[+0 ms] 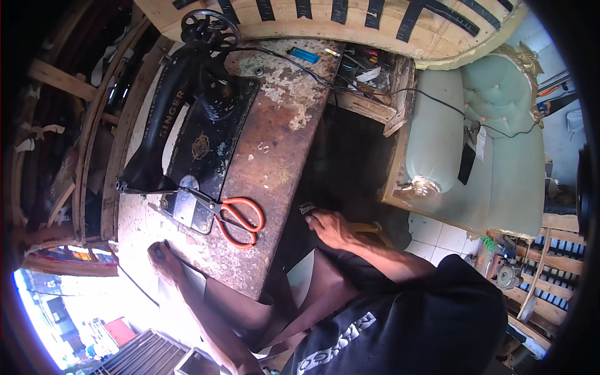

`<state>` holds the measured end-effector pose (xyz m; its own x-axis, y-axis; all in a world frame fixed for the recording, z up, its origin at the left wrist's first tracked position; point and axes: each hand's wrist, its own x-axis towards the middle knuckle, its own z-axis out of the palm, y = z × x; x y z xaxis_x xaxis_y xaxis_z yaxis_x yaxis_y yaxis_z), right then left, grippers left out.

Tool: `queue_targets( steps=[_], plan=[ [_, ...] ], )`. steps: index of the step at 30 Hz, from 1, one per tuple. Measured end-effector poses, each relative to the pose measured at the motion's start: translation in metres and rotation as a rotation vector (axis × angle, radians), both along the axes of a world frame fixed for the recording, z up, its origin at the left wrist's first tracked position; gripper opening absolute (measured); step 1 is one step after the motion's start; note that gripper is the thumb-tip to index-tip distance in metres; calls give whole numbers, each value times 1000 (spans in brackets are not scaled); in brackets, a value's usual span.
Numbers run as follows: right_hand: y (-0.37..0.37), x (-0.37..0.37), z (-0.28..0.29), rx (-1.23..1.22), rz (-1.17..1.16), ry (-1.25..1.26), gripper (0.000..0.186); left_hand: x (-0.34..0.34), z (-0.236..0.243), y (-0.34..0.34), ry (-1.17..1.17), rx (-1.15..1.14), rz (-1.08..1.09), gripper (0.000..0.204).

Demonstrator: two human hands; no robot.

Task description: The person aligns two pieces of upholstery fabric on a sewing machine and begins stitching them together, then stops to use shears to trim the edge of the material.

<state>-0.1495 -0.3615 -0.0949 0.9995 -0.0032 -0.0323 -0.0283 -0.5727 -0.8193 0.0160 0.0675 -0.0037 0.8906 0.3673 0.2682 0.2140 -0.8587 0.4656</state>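
My left hand [164, 259] lies flat on the near edge of a worn, rust-stained sewing table [284, 147], fingers pointing at the machine, and it holds nothing. A black sewing machine [187, 125] lies across the table's left part. Orange-handled scissors [239, 220] rest beside its base, a short way from my left hand. My right hand [329, 226] is lower, in the dark gap beside the table's right edge. Its fingers pinch a small dark object [306, 209]. What that object is cannot be made out.
A thin black cable [300, 65] runs over the table's far end past a small blue item [304, 55]. A wooden tray of tools [369, 81] sits beyond. A pale green upholstered sofa [500, 131] lies on the right, and a wooden frame with black straps [350, 15] at the top.
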Motion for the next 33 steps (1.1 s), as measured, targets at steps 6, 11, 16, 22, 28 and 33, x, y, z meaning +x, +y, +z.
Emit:
queue_targets(
  steps=[6,11,16,22,28,33],
  plan=[
    [14,-13,81,357,468,131,44,-1,2,2,-33,38,-15,25],
    [31,-22,129,621,718,163,49,1,0,-6,-73,55,-69,23],
    [29,-27,161,736,831,233,40,0,2,2,-100,74,-62,21],
    [17,-32,167,591,746,-15,39,0,-1,-8,-113,42,-55,20],
    [-47,-6,159,124,571,101,33,-3,1,-5,-80,48,-33,20],
    [-99,-18,126,-735,-86,186,45,-1,28,13,92,-385,-135,40]
  ],
)
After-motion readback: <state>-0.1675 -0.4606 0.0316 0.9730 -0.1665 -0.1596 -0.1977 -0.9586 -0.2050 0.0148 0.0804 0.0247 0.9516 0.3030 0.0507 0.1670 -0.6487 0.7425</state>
